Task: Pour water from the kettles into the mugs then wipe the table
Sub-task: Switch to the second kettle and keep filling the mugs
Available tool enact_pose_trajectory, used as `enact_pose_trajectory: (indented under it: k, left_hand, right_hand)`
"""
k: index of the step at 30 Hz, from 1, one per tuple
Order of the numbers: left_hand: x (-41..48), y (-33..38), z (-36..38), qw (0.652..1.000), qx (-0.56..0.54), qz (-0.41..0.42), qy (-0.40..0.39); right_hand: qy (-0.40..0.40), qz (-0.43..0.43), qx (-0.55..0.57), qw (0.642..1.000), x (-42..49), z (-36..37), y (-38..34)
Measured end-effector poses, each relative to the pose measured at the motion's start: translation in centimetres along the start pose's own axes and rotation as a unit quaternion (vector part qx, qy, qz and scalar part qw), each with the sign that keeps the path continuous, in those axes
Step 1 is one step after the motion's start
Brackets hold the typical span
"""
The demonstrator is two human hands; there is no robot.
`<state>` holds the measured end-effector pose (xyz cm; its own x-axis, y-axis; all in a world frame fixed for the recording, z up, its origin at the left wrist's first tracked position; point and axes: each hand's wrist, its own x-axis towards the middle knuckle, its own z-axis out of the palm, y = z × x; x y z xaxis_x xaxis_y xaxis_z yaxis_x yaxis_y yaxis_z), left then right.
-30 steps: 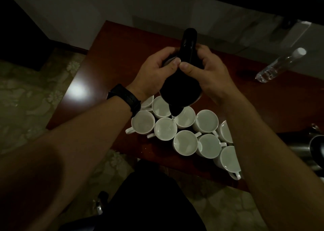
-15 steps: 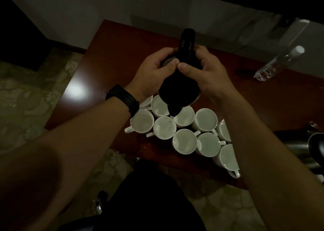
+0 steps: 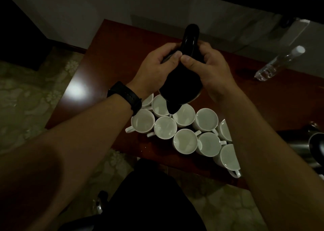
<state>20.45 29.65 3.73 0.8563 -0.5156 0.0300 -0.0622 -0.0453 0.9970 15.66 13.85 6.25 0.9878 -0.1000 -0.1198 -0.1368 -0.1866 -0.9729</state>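
A black kettle (image 3: 182,83) is tipped forward over a cluster of several white mugs (image 3: 185,141) on a dark red table (image 3: 112,58). My left hand (image 3: 154,71) grips the kettle's left side and my right hand (image 3: 208,69) grips its right side, thumbs meeting on top. Its handle sticks up behind my hands. The spout hangs just above one mug (image 3: 165,127) in the middle row, and a thin stream of water falls into it. My right forearm covers part of the rightmost mugs.
A clear plastic bottle (image 3: 278,64) with a white cap lies at the table's right rear. A steel kettle (image 3: 313,146) sits at the right edge. A pale wall runs behind the table; patterned floor lies to the left and in front.
Both hands and the kettle have stayed almost still over the same mug. The view has shifted very slightly.
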Motion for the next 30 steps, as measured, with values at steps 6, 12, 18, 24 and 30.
enact_pose_trajectory:
  k: [6,12,18,24,30]
  left_hand:
    - [1.0,1.3,-0.2,0.999,0.011,-0.023,0.026]
    - [2.7,1.8,-1.2,0.995,0.032,-0.058,0.08]
    - [3.5,2.2,-3.8,0.992,0.01,-0.066,0.105]
    - [4.2,2.3,-7.4,0.99,-0.003,-0.065,0.128]
    - [5.7,2.2,-10.6,0.995,0.031,-0.05,0.082]
  right_hand:
    - [0.017,0.006,0.016,1.0,1.5,0.2,-0.8]
    - [0.024,0.025,0.035,0.999,4.2,0.9,-1.6]
    - [0.025,0.02,0.003,0.999,7.1,3.5,-3.1]
    - [0.057,0.013,-0.052,0.997,9.4,7.5,-4.7]
    - [0.103,0.042,-0.059,0.992,11.5,10.0,-5.3]
